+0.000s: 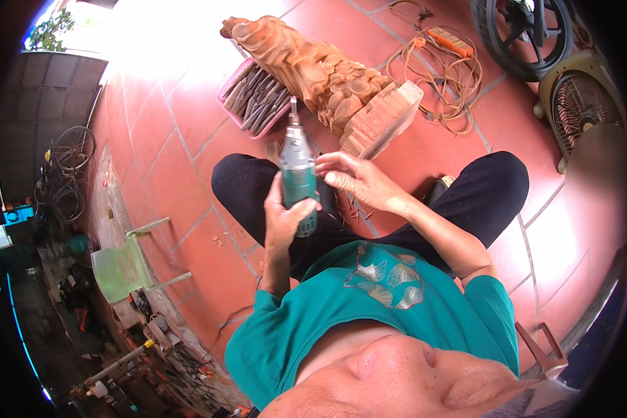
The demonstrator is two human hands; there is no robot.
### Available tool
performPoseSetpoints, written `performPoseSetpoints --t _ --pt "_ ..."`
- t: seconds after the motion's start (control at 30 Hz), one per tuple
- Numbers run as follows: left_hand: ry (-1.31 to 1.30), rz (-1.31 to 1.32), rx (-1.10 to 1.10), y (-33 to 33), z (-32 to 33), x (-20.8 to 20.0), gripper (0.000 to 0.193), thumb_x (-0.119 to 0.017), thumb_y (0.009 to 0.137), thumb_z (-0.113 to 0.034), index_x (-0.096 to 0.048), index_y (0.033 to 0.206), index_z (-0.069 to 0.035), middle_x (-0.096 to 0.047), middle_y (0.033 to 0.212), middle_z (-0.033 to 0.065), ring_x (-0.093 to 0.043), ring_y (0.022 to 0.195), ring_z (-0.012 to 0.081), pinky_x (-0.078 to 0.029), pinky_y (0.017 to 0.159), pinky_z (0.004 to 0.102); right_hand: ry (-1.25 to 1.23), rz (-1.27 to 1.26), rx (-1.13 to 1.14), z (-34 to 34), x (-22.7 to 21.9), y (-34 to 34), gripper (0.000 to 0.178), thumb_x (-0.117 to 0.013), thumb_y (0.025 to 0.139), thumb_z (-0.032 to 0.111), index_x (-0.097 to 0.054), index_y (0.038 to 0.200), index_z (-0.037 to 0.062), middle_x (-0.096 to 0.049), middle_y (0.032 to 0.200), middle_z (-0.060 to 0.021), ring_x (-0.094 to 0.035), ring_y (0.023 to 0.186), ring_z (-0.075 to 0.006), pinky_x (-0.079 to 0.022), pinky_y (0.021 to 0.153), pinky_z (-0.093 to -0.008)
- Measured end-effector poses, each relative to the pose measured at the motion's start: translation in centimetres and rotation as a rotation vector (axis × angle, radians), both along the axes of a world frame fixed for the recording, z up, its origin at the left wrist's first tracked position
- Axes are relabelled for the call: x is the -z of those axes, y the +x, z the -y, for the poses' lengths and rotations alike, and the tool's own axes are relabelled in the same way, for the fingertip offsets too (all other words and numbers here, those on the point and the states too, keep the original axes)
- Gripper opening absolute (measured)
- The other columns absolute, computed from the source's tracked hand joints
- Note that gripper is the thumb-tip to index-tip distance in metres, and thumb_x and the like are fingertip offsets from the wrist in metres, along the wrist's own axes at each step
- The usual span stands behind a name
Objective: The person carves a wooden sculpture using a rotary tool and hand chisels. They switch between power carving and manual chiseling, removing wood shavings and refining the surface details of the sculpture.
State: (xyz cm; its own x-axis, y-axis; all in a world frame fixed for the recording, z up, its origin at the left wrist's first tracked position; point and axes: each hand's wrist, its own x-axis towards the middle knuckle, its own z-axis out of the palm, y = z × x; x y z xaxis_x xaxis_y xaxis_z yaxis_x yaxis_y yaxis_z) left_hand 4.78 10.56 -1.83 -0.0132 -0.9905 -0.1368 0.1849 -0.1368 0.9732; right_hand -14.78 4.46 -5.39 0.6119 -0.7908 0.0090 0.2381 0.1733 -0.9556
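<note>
My left hand is wrapped round the lower body of a green die grinder. The tool stands nearly upright over my lap, its silver nose and thin bit pointing away from me. Beside the grinder's upper body is my right hand, fingers loosely apart; whether its fingertips touch the tool I cannot tell. Beyond the bit lies a carved wooden sculpture on its side, with its rough block base toward the right. Against its left side sits a pink tray full of carving chisels.
On the red tiled floor, an orange power strip lies with a coiled cord. A motorcycle wheel and a fan stand at the far right. To the left are a pale green chair, bicycle wheels and cluttered tools.
</note>
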Motion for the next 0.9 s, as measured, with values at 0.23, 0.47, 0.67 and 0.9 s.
performPoseSetpoints --t 0.23,0.47,0.67,0.9 --pt "-0.183 0.268 -0.382 7.6 -0.9 -5.7 0.049 -0.070 0.079 -0.008 -0.051 0.124 0.001 -0.062 0.089 0.0095 -0.063 0.073 0.0168 -0.053 0.067 0.0300 -0.019 -0.090 0.398 4.2 -2.4 -3.3 0.030 -0.057 0.100 0.022 -0.061 0.124 0.0047 -0.069 0.113 -0.0049 -0.062 0.105 -0.0123 -0.049 0.088 -0.0275" --pt "-0.080 0.418 -0.772 16.8 -3.0 -4.2 0.057 -0.076 0.083 -0.010 -0.049 0.133 -0.001 -0.061 0.088 0.0026 -0.060 0.069 0.0091 -0.050 0.061 0.0246 -0.233 -0.234 0.904 9.1 -0.6 -7.4 0.028 -0.059 0.099 0.015 -0.062 0.124 0.0016 -0.065 0.115 -0.0055 -0.059 0.109 -0.0136 -0.048 0.092 -0.0281" --pt "0.036 0.452 -0.948 22.4 -8.5 1.1 0.048 -0.077 0.083 -0.018 -0.054 0.122 -0.003 -0.063 0.082 0.0025 -0.061 0.062 0.0093 -0.050 0.053 0.0244 -0.281 -0.325 0.972 13.0 4.5 -10.4 0.034 -0.064 0.096 0.012 -0.058 0.128 -0.0010 -0.064 0.117 -0.0089 -0.060 0.107 -0.0159 -0.048 0.095 -0.0294" --pt "0.177 0.466 -1.005 26.4 -12.4 10.2 0.050 -0.079 0.081 -0.017 -0.057 0.123 -0.004 -0.062 0.082 -0.0017 -0.058 0.065 0.0061 -0.048 0.056 0.0228 -0.426 -0.620 0.960 17.6 10.6 -13.8 0.042 -0.070 0.093 0.025 -0.060 0.125 0.0000 -0.065 0.117 -0.0091 -0.061 0.105 -0.0174 -0.047 0.093 -0.0301"
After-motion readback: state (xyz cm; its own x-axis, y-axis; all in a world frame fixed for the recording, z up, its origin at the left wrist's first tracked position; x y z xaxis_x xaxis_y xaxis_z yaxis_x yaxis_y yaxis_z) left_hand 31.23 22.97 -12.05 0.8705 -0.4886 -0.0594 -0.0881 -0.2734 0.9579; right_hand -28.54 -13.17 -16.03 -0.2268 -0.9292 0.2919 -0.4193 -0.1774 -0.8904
